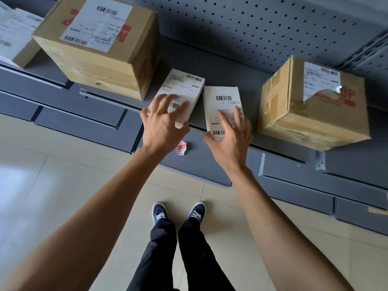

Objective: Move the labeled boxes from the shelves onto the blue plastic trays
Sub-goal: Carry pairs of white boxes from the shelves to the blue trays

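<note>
Two small white labeled boxes lie side by side on the grey shelf [222, 66]. My left hand [161, 124] lies over the near end of the left white box [182, 87], fingers spread and curling round it. My right hand [231, 137] covers the near end of the right white box [224, 99], thumb under its front edge and fingers on the label. A big brown carton [100, 55] with a white label stands to the left, and a smaller brown carton [310, 108] with a peeling label stands to the right. No blue tray is in view.
A perforated grey back panel [252, 24] closes the shelf behind. Lower grey shelves [84, 122] step out toward me. A crumpled red-and-white scrap [182, 148] lies on the lower shelf. More labeled parcels [14, 30] sit at far left. Beige tiled floor [52, 185] lies below, with my shoes on it.
</note>
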`<state>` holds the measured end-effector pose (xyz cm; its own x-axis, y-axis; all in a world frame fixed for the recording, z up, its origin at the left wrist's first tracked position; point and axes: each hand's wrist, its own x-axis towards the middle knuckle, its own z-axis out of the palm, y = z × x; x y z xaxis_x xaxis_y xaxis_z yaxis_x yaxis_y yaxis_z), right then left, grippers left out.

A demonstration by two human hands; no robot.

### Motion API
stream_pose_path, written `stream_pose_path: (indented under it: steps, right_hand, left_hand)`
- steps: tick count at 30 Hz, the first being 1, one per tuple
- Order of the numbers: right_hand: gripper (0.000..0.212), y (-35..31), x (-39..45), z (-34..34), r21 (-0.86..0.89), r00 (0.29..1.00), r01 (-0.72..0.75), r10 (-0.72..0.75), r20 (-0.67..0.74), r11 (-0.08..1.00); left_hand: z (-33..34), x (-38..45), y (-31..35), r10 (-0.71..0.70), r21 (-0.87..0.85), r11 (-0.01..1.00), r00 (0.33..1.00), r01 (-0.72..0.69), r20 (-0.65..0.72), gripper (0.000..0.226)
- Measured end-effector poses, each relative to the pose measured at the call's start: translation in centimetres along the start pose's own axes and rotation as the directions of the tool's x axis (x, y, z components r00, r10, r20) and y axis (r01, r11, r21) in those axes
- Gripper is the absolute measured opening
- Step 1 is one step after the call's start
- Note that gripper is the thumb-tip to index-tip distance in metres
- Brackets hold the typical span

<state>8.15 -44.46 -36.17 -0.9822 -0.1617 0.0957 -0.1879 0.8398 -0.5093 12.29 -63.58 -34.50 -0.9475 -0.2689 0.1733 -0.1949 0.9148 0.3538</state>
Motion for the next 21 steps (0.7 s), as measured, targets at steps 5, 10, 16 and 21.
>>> stream_pose_path:
  steps: [5,10,16,21]
  right_hand:
    - [0.067,0.5,-2.8,-1.7,0.023,0.998,-0.019,0.021,-0.061,1.000]
    - [0.067,0.2,-6.8,-3.8,0.049,0.994,-0.069,0.072,-0.077,0.996]
    - [0.065,-1.3,-14.1,-7.7,0.071,0.978,-0.119,0.129,-0.165,0.990]
    - [0.063,-0.7,-18.6,-12.5,0.064,0.942,-0.191,0.202,-0.270,0.979]
  left_hand:
    - [-0.6,-2.4,-0.1,0.082,-0.047,0.995,0.992,-0.087,-0.099,0.049]
    - [-1.8,-5.3,-0.4,0.176,-0.103,0.975,0.969,-0.195,-0.172,0.048]
    - [-5.7,-8.9,-0.1,0.291,-0.153,0.933,0.933,-0.326,-0.212,0.051]
    - [-8.8,-10.6,3.4,0.421,-0.173,0.871,0.881,-0.459,-0.216,0.044]
